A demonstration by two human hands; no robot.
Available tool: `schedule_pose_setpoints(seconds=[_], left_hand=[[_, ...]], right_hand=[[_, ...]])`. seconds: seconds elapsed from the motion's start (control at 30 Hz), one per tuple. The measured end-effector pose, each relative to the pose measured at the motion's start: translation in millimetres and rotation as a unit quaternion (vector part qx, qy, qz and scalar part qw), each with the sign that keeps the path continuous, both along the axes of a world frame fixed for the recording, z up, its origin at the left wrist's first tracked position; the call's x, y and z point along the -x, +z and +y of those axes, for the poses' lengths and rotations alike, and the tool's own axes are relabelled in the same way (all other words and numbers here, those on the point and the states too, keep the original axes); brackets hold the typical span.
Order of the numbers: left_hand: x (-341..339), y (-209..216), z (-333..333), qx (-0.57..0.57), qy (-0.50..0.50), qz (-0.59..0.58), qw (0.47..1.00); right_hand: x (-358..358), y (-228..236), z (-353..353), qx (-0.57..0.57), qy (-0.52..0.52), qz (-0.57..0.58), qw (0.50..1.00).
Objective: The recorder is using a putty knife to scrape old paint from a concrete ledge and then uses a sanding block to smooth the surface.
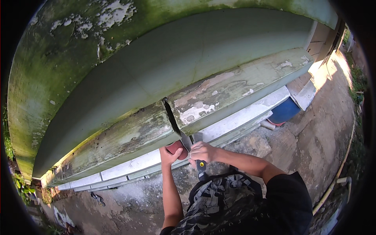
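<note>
Left hand point(169, 156), fingers wrapped, grips reddish-brown piece point(173, 147) just below dark gap point(171, 114) in ledge point(125, 143); right hand point(202, 151), fingers curled closed, grips dark-handled tool point(201, 166) just beside it, where 1 slip under sideways push could nick left thumb point(178, 152).

- The left grip point(168, 156), a bare hand, is closed in a hold, its thumb point(178, 152) reaching across toward the right side.
- The left forearm point(172, 192) rises nearly upright from the lower edge, the wrist almost in line with it.
- The right grip point(203, 152), also bare, is curled into a fist, back of the hand uppermost, fingers folded.
- The right forearm point(243, 161) slants in from the right, elbow bent outward below a short black sleeve point(291, 196).
- Both hands sit near each other, apart, ahead of the torso point(227, 199).
</note>
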State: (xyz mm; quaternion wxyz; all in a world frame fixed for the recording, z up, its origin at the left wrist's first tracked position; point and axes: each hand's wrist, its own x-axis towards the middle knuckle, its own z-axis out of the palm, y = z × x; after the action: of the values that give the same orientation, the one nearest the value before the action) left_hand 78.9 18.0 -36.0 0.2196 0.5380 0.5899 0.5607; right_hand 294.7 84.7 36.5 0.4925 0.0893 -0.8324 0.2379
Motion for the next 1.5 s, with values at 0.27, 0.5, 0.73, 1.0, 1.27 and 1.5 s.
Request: schedule_pose_setpoints(seconds=[0.27,0.5,0.73,1.0,1.27,1.5], left_hand=[[2,-1,-2,-0.049,0.011,0.004,0.999],[0,6,-1,-0.037,-0.002,-0.004,0.999],[10,-10,-1,-0.006,-0.017,0.043,0.999],[12,-11,-3,0.002,-0.019,0.034,0.999],[7,-13,1,0.009,-0.013,-0.005,1.000],[12,-12,-3,0.021,-0.016,0.021,0.999]], right_hand=[[2,2,-3,-0.006,0.005,-0.003,1.000],[-2,-6,-2,0.019,0.016,-0.017,1.000],[-8,-4,-2,0.013,-0.005,0.001,1.000],[-2,-2,0,0.018,-0.015,0.004,1.000],[0,-7,1,0.004,0.002,-0.021,1.000],[4,3,0,0.020,-0.003,-0.002,1.000]])
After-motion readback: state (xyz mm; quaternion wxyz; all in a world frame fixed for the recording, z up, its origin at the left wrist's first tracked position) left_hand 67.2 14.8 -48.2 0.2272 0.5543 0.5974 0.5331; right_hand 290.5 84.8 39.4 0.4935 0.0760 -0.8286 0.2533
